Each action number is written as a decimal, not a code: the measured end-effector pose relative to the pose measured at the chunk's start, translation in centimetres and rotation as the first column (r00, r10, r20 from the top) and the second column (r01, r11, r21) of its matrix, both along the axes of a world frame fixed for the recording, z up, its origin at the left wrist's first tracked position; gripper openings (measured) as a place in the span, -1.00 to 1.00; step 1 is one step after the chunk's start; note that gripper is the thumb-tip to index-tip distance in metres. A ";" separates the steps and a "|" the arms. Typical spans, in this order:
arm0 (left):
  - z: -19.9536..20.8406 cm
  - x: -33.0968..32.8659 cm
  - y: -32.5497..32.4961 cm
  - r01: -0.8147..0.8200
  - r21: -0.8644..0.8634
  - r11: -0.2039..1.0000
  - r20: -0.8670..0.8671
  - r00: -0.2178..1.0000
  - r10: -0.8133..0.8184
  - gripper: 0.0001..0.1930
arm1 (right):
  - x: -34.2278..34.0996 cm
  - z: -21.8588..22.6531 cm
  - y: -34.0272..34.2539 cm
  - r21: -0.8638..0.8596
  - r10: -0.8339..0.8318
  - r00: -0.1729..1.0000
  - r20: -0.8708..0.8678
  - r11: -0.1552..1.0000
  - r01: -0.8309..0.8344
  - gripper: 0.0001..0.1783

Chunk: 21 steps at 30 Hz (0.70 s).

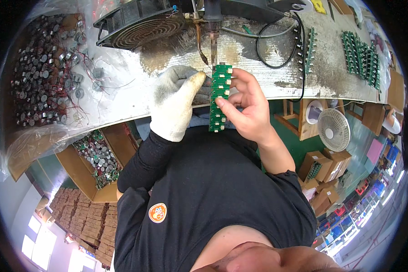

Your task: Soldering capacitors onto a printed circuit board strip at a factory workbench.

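Observation:
My bare right hand (pixel 247 104) holds a long green circuit board panel (pixel 218 106) upright by its right edge, the thumb on its face. Small white connectors run along the panel. At its left side is my left hand (pixel 177 95) in a whitish work glove, fingers curled and thumb pressed to forefinger. What they pinch, if anything, is too small to make out. Just above the panel's top end hangs the tip of a fixed soldering iron (pixel 214 47). A thin bent copper-coloured tube (pixel 200 43) points down beside it.
Small round motors with red wires (pixel 45 72) are heaped on plastic at left. A black fan (pixel 145 27) stands behind my hands. A black cable (pixel 258 47) loops at right, near more green board panels (pixel 360 56). Below the bench are a carton of parts (pixel 97 158) and a white fan (pixel 333 129).

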<state>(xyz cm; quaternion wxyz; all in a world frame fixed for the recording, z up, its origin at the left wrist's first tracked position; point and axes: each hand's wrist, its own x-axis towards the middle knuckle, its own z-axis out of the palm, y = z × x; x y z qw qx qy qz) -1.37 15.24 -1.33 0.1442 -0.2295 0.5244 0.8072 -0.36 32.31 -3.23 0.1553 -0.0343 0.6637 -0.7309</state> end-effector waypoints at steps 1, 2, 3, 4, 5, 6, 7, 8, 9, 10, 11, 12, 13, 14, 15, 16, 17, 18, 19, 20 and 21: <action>0.0 0.0 0.0 -0.006 -0.013 1.000 -0.009 1.000 0.006 -0.79 | 0.0 0.0 0.0 0.000 0.000 1.000 0.001 1.000 0.000 -0.34; 0.0 0.0 0.0 -0.006 -0.014 1.000 -0.008 1.000 0.006 -0.79 | 0.0 0.1 -0.1 -0.001 -0.002 1.000 0.003 1.000 0.002 -0.34; 0.0 0.0 0.0 -0.004 -0.015 1.000 -0.007 1.000 0.004 -0.79 | 0.0 0.1 -0.1 -0.003 -0.005 1.000 0.005 1.000 0.005 -0.34; 0.0 0.0 -0.1 -0.002 -0.016 1.000 -0.005 1.000 0.002 -0.79 | 0.0 0.1 -0.1 -0.004 -0.004 1.000 0.005 1.000 0.004 -0.34; -0.1 0.0 -0.1 -0.002 -0.015 1.000 -0.005 1.000 0.002 -0.79 | 0.0 0.1 0.0 0.010 -0.002 1.000 -0.012 1.000 0.002 -0.34; -0.2 0.1 -0.1 0.006 -0.046 0.999 -0.025 1.000 -0.008 -0.79 | 0.0 0.1 0.0 0.023 0.000 1.000 -0.029 1.000 0.001 -0.34; -0.3 0.1 -0.1 0.014 -0.076 0.997 -0.046 0.999 -0.018 -0.78 | -0.1 0.2 0.0 0.024 -0.001 1.000 -0.029 1.000 0.001 -0.34; -0.3 0.1 -0.1 0.015 -0.076 0.997 -0.045 0.999 -0.019 -0.78 | -0.1 0.4 0.1 0.025 0.016 1.000 -0.025 1.000 -0.016 -0.34; -0.2 0.2 -0.1 0.011 -0.066 0.998 -0.049 0.999 -0.014 -0.79 | -0.1 0.6 0.1 0.027 0.033 0.999 -0.021 0.999 -0.032 -0.35; -0.2 0.2 -0.1 0.007 -0.056 0.998 -0.054 0.999 -0.010 -0.79 | -0.1 0.6 0.1 0.027 0.032 0.999 -0.020 0.999 -0.031 -0.35; -0.2 0.2 0.0 0.007 -0.055 0.998 -0.053 0.999 -0.010 -0.79 | -0.2 0.5 0.2 0.031 0.033 0.999 -0.027 0.999 -0.032 -0.35; -0.3 0.2 0.1 -0.002 -0.090 0.996 -0.067 0.998 -0.004 -0.79 | -0.2 0.5 0.2 0.035 0.035 0.999 -0.034 0.999 -0.034 -0.35; -0.3 0.2 0.1 -0.012 -0.125 0.992 -0.081 0.997 0.002 -0.80 | -0.1 0.4 0.2 0.036 0.034 0.999 -0.033 0.999 -0.033 -0.35; -0.3 0.2 0.2 -0.012 -0.125 0.992 -0.081 0.997 0.002 -0.80 | 0.0 0.1 0.1 0.048 0.017 0.999 -0.032 0.999 -0.015 -0.35; -0.3 0.2 0.2 -0.012 -0.080 0.997 -0.053 0.999 0.008 -0.80 | 0.0 0.0 0.1 0.061 -0.001 1.000 -0.031 0.998 0.002 -0.35; -0.3 0.2 0.2 -0.014 -0.034 0.999 -0.025 1.000 0.013 -0.80 | 0.1 -0.1 0.1 0.060 0.000 1.000 -0.030 0.998 0.002 -0.35; -0.4 0.2 0.3 -0.013 -0.035 0.999 -0.024 1.000 0.012 -0.80 | 0.2 -0.1 0.2 0.061 -0.003 1.000 -0.020 0.998 0.005 -0.34; -0.5 0.2 0.3 -0.011 -0.039 0.999 -0.022 1.000 0.010 -0.81 | 0.3 -0.1 0.2 0.061 -0.006 1.000 -0.010 0.998 0.007 -0.34; -0.7 0.3 0.3 -0.010 -0.043 0.999 -0.020 1.000 0.009 -0.81 | 0.4 -0.1 0.2 0.061 -0.006 1.000 -0.009 0.998 0.007 -0.34; -0.8 0.3 0.3 -0.009 -0.044 0.999 -0.020 1.000 0.008 -0.81 | 0.4 -0.2 0.2 0.069 -0.007 1.000 -0.027 0.998 0.008 -0.34; -0.8 0.3 0.2 0.001 -0.067 0.998 -0.026 1.000 -0.003 -0.82 | 0.5 -0.2 0.3 0.077 -0.007 0.999 -0.044 0.997 0.010 -0.33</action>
